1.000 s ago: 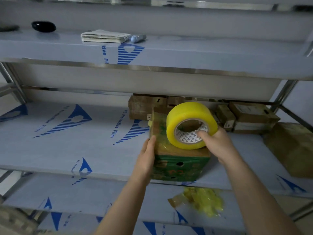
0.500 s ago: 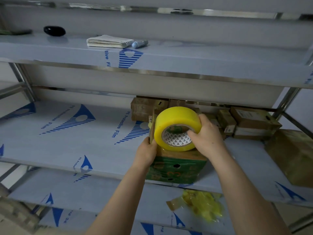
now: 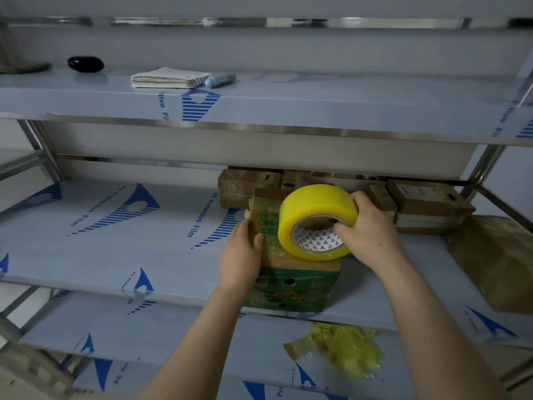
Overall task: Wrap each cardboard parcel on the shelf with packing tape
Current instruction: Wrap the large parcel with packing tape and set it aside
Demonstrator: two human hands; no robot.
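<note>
A green-printed cardboard parcel (image 3: pixel 291 290) stands at the front edge of the middle shelf (image 3: pixel 115 241). My right hand (image 3: pixel 369 235) grips a big yellow roll of packing tape (image 3: pixel 314 209), thumb in its core, holding it over the parcel's top. My left hand (image 3: pixel 240 255) presses against the parcel's left side, thumb on the top edge. Whether a tape strip runs onto the box is unclear.
More brown cardboard parcels sit at the back (image 3: pixel 248 186) and back right (image 3: pixel 429 206), with a large one (image 3: pixel 496 261) at the far right. A crumpled wad of yellow tape (image 3: pixel 346 347) lies on the lower shelf. The upper shelf carries a notepad (image 3: pixel 167 78), a marker (image 3: pixel 219 79) and a black object (image 3: pixel 85 64).
My right hand carried the tape roll left across the parcel's top and shifted its grip. My left hand slid up the parcel's left side. The view tilted a little.
</note>
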